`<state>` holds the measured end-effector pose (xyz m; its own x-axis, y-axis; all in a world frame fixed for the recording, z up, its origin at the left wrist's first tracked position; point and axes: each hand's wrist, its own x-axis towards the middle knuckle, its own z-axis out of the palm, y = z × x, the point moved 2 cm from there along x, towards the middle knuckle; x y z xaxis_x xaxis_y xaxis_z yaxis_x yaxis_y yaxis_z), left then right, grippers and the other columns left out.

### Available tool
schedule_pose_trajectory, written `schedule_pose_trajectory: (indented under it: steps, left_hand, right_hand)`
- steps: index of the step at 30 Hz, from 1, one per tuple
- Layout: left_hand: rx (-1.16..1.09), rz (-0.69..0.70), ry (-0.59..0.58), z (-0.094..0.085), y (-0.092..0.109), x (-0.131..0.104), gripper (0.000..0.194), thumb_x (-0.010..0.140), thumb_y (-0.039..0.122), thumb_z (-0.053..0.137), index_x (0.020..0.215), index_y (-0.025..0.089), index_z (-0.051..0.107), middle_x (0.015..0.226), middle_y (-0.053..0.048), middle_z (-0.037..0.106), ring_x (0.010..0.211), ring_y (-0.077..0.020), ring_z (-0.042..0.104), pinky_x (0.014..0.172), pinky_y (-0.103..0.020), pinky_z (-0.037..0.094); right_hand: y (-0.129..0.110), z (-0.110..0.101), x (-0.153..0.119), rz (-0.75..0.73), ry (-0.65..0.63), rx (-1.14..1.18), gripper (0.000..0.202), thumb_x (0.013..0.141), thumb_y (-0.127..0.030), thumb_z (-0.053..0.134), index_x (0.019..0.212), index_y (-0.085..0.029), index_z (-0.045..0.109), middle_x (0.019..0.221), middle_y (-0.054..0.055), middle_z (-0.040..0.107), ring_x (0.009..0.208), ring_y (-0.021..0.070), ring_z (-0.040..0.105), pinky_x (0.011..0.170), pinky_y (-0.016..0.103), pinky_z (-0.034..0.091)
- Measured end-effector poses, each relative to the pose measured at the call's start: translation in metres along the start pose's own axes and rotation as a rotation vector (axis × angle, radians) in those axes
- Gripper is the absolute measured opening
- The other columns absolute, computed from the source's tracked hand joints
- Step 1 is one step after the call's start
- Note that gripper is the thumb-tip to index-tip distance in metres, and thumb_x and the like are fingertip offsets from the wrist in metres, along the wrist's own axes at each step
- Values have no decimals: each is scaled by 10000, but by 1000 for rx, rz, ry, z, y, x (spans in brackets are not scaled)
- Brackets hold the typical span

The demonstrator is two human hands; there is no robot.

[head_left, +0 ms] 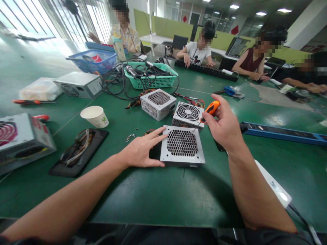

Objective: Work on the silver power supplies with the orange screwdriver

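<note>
A grey metal power supply unit (166, 158) with a honeycomb vent lies on the green table in front of me. My left hand (144, 148) rests against its left side, fingers spread over the top edge and thumb at the near corner. In my right hand (223, 124) is an orange-and-black screwdriver (212, 107), its thin shaft pointing down to the far right corner of the unit. Whether the tip sits on a screw I cannot tell. Just behind stand a second power supply (189, 110) with a round fan grille and a third one (158, 102).
Several small screws (130, 137) lie left of the unit. A paper cup (95, 116), a black tray (79, 153) and more power supplies (79, 83) stand leftward. Behind is a green basket (153, 81) of cables. Power strips (283, 133) lie at right. Several people sit across the table.
</note>
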<state>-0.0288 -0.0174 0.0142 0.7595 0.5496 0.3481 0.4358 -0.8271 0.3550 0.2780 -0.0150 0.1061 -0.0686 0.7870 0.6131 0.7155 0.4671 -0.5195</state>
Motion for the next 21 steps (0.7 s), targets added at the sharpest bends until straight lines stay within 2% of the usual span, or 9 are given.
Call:
schedule_pose_trajectory:
  steps: [2,5,12,18,21]
  left_hand:
    - [4,-1,-6,0,0,0,1042,803,698,745,1633,246,306,1713,-201,274,1479,-405,475,939,-449,648]
    - [12,-4,-12,1,-1,0,1037,808,702,738,1628,235,310,1715,-205,265,1482,-405,471,930,-437,650]
    - [7,3,5,1,0,-1,1034,804,687,751,1628,238,316,1705,-214,284,1467,-411,488,940,-463,646]
    - [17,-3,2,1,0,-1,1026,808,702,737,1619,226,325,1706,-213,283,1467,-407,489,926,-446,650]
    - [28,-13,-3,1,1,0,1012,811,718,723,1603,213,346,1706,-210,286,1466,-401,492,941,-449,646]
  right_hand:
    - [-4,-6,0,4,64,35,586,930,-396,686,1471,-288,492,1189,87,706,870,270,744,745,475,661]
    - [-10,-10,-1,7,19,68,501,913,-356,704,1381,-279,542,1064,48,705,808,229,731,662,389,640]
    - [-13,-2,-3,47,-120,68,437,906,-352,707,1309,-282,554,1085,41,734,886,257,760,732,416,640]
    - [-8,-1,-3,66,-173,57,387,893,-371,731,1233,-262,582,963,25,729,823,257,754,752,431,630]
    - [-7,-1,-3,59,-207,91,392,908,-366,717,1265,-273,582,1009,25,720,854,252,743,787,435,634]
